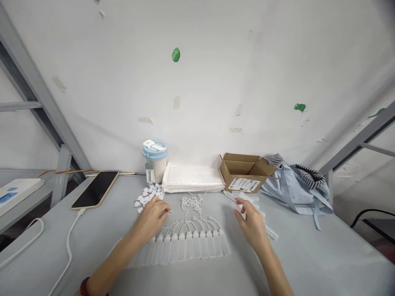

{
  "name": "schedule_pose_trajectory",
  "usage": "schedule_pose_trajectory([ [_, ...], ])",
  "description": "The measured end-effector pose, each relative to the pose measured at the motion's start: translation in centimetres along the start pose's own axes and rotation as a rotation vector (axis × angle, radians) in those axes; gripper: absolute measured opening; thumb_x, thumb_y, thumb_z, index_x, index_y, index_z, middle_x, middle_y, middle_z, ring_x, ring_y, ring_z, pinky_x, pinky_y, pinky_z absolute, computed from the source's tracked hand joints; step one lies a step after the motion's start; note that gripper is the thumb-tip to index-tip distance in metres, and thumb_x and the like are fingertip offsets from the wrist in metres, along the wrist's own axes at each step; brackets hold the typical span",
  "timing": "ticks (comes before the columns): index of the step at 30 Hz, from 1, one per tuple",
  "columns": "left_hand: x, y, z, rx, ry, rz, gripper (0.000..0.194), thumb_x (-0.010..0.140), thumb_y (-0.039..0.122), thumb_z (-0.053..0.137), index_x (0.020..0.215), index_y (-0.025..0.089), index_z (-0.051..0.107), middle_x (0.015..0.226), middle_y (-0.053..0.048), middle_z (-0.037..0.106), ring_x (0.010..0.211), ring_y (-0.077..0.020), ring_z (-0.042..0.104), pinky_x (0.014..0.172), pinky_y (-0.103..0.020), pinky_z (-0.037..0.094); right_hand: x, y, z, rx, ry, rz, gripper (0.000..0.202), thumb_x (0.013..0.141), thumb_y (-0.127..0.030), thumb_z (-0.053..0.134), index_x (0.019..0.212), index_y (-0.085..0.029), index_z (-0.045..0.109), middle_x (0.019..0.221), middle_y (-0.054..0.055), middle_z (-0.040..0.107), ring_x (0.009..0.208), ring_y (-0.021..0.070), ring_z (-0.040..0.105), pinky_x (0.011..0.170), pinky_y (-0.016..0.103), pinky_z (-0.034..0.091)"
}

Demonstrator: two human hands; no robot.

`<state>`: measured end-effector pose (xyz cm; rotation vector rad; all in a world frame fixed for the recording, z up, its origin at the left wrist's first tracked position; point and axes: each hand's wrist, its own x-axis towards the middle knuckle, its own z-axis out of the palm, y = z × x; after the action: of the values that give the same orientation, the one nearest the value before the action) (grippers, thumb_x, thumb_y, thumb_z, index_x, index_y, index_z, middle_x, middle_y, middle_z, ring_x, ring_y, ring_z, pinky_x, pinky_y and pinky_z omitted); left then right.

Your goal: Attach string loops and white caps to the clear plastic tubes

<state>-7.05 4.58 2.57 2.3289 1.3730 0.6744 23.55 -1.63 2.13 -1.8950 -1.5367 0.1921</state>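
My left hand (154, 216) hovers at the left end of a row of translucent sleeves (188, 246) with white loops. Its thumb and forefinger are pinched near a small whitish bit that I cannot make out. Just behind it lies a pile of small white pieces (149, 194). My right hand (249, 218) is over loose translucent sleeves (271, 233) at the right, its fingers curved and thumb apart; whether it touches one is unclear. Between the hands, a tangle of white cords (193, 202) rests on the grey table (185, 281).
Along the wall stand a cup with a blue lid (159, 164), a stack of white packets (194, 177), an open cardboard box (247, 174) and a light blue cloth bag (293, 185). At the left lie a phone (96, 189) and its white cable (69, 246).
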Motion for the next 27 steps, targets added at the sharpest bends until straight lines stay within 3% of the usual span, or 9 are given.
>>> schedule_pose_trajectory([
  [3, 0.0, 0.1, 0.1, -0.014, 0.014, -0.006, 0.019, 0.079, 0.017, 0.046, 0.073, 0.02, 0.063, 0.077, -0.005, 0.068, 0.086, -0.0247, 0.058, 0.072, -0.035, 0.046, -1.0, -2.7, 0.1, 0.494, 0.073, 0.033, 0.031, 0.079, -0.038, 0.057, 0.103, -0.02, 0.059, 0.093, 0.008, 0.066, 0.072, 0.0203, 0.06, 0.064, 0.032, 0.049],
  [6, -0.1, 0.2, 0.5, -0.031, 0.03, -0.008, 0.017, 0.079, 0.018, 0.046, 0.076, 0.02, 0.063, 0.081, -0.005, 0.068, 0.088, -0.025, 0.057, 0.074, -0.036, 0.047, -2.2, -5.3, 0.6, 0.828, -0.136, 0.143, 0.028, 0.076, -0.04, 0.065, 0.096, -0.02, 0.061, 0.07, 0.002, 0.065, 0.072, 0.021, 0.063, 0.066, 0.031, 0.048],
  [9, -0.1, 0.2, 0.9, -0.042, 0.032, -0.008, 0.017, 0.078, 0.018, 0.049, 0.081, 0.02, 0.065, 0.087, -0.007, 0.068, 0.092, -0.0262, 0.056, 0.079, -0.038, 0.046, -3.0, -6.8, 1.4, 0.993, -0.268, 0.181, 0.027, 0.073, -0.038, 0.07, 0.092, -0.02, 0.062, 0.075, 0.003, 0.067, 0.079, 0.0224, 0.065, 0.067, 0.03, 0.047],
  [12, -0.1, 0.0, 1.2, -0.053, 0.014, -0.016, 0.018, 0.078, 0.018, 0.048, 0.077, 0.018, 0.066, 0.084, -0.009, 0.068, 0.09, -0.0279, 0.056, 0.079, -0.04, 0.044, -3.2, -7.2, 2.1, 1.091, -0.314, 0.203, 0.026, 0.071, -0.036, 0.074, 0.087, -0.02, 0.061, 0.085, 0.005, 0.069, 0.082, 0.0231, 0.066, 0.067, 0.029, 0.047],
  [17, -0.1, 0.2, 1.0, -0.11, -0.007, -0.059, 0.019, 0.078, 0.02, 0.047, 0.067, 0.019, 0.063, 0.074, -0.008, 0.066, 0.082, -0.0274, 0.056, 0.074, -0.039, 0.043, -3.4, -7.5, 2.6, 1.167, -0.353, 0.246, 0.028, 0.067, -0.035, 0.078, 0.081, -0.019, 0.06, 0.081, 0.005, 0.071, 0.081, 0.0223, 0.067, 0.066, 0.028, 0.047],
  [23, -0.4, 2.9, 0.6, -0.29, -0.016, -0.153, 0.017, 0.08, 0.029, 0.05, 0.077, 0.02, 0.064, 0.079, -0.004, 0.068, 0.077, -0.0219, 0.06, 0.071, -0.033, 0.046, -4.4, -8.6, 3.4, 1.221, -0.437, 0.241, 0.027, 0.067, -0.032, 0.079, 0.079, -0.018, 0.059, 0.086, 0.004, 0.069, 0.081, 0.0203, 0.067, 0.071, 0.028, 0.047],
  [27, -0.6, 4.2, 0.4, -0.47, -0.092, -0.178, 0.018, 0.08, 0.031, 0.051, 0.076, 0.018, 0.063, 0.074, -0.002, 0.069, 0.07, -0.0178, 0.064, 0.063, -0.026, 0.051, -5.1, -8.9, 4.3, 1.144, -0.407, 0.196, 0.026, 0.069, -0.035, 0.076, 0.08, -0.019, 0.059, 0.082, 0.005, 0.069, 0.079, 0.0207, 0.066, 0.07, 0.03, 0.048],
])
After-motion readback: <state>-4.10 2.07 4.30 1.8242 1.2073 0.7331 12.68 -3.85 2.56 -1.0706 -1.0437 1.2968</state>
